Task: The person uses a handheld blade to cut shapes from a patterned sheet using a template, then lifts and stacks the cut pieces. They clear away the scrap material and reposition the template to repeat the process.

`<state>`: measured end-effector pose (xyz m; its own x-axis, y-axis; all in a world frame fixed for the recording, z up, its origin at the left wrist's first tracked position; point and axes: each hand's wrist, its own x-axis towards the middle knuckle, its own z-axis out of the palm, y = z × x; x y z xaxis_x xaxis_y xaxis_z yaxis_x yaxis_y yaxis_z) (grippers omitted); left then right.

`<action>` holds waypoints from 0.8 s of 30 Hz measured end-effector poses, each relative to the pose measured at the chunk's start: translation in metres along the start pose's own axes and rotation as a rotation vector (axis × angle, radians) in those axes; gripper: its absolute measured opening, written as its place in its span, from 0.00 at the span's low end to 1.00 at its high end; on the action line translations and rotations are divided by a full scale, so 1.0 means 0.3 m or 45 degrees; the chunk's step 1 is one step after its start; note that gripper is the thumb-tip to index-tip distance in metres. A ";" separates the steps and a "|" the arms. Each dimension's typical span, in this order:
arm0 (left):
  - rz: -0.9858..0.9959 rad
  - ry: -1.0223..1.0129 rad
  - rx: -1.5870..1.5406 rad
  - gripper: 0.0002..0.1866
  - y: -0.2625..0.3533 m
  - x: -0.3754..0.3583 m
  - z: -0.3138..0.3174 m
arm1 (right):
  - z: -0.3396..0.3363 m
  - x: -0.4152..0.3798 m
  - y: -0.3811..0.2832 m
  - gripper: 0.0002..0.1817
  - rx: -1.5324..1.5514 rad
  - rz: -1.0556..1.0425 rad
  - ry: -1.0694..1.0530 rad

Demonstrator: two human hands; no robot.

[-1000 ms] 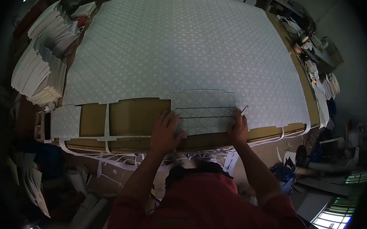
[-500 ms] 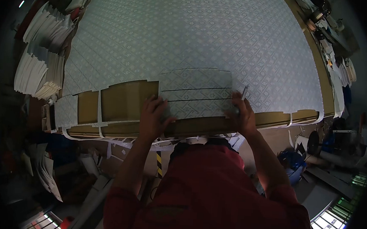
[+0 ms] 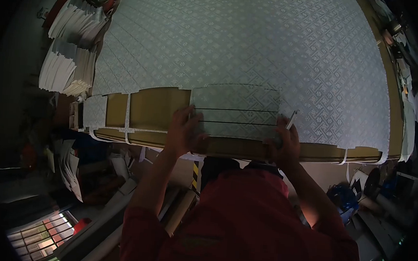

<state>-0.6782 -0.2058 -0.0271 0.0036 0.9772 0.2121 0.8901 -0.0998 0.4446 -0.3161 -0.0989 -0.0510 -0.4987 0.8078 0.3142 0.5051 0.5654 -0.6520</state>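
A large pale patterned sheet [image 3: 215,43] covers most of the table. At its near edge lies a cut patterned piece [image 3: 235,103] crossed by two dark lines. My left hand [image 3: 185,131] rests at the left edge of this piece, fingers apart. My right hand [image 3: 285,143] is at its right edge, with a slim light-coloured tool [image 3: 292,119] sticking up from between the fingers. What the tool's lower end touches is hidden by the hand.
Brown board [image 3: 157,108] shows through cut-out gaps left of the piece. Stacks of white sheets [image 3: 67,72] stand at the left. Tools and papers line the table's right side [image 3: 403,57]. A blue bundle [image 3: 343,200] sits on the floor at the right.
The view has turned and shifted, so the table appears more level and further right. Both hands stay at the piece's sides, and the tool is still in my right hand.
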 end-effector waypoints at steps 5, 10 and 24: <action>0.081 0.089 -0.044 0.34 -0.025 0.001 -0.001 | 0.042 0.004 0.022 0.25 -0.174 -0.088 0.015; 0.063 0.075 -0.102 0.34 -0.038 -0.011 0.006 | 0.049 -0.009 -0.030 0.23 -0.163 0.000 0.049; 0.028 0.063 -0.110 0.37 -0.068 -0.024 0.052 | 0.075 -0.013 -0.026 0.27 -0.153 -0.004 0.122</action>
<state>-0.6893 -0.2079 -0.0512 -0.0014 0.9643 0.2647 0.8473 -0.1394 0.5125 -0.3339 -0.1101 -0.0626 -0.4338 0.8148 0.3846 0.5872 0.5795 -0.5651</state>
